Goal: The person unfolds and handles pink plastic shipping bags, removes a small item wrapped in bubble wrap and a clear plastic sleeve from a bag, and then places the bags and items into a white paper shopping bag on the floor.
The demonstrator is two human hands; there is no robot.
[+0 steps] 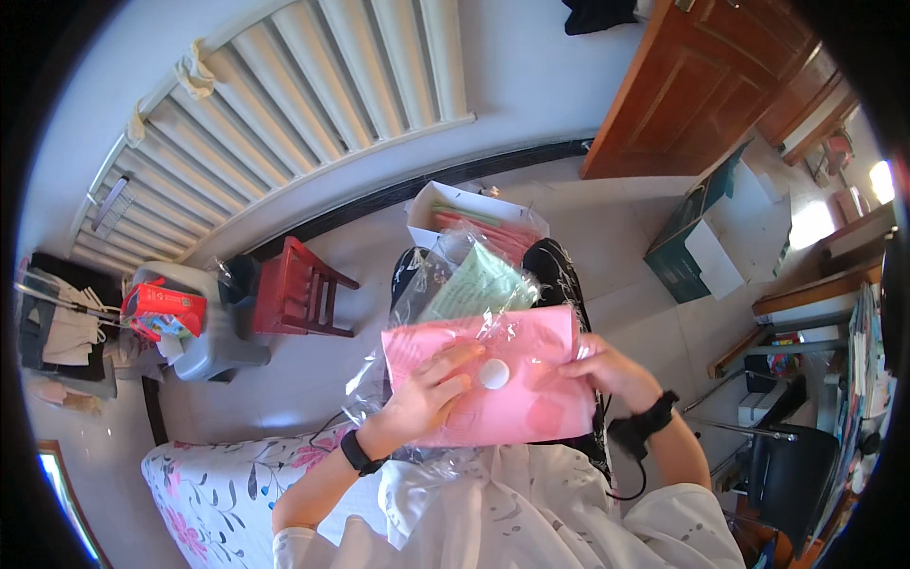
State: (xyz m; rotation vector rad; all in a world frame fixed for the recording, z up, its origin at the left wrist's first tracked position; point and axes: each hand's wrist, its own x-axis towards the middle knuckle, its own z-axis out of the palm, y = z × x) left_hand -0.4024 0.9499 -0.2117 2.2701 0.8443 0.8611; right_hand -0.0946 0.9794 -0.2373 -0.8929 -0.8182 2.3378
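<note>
A pink plastic document pouch [512,416] with a white round button [494,373] lies across my lap. My left hand [437,387] rests on its left part, fingers spread beside the button. At the pouch's right edge, my right hand [604,366] pinches it between thumb and fingers. Just beyond the pouch, a pale green printed packet [476,284] shows within clear plastic wrapping [366,384], some of which spreads out to the left. On the floor past my knees stands a white box [424,213] holding pink and green flat items [490,231].
A red wooden stool [284,291] and a grey plastic stool [220,341] bearing a red bag [167,311] stand at left. A radiator [284,92] lines the wall. At right are an open dark green carton [679,259], a wooden door [697,92] and a black chair [796,469].
</note>
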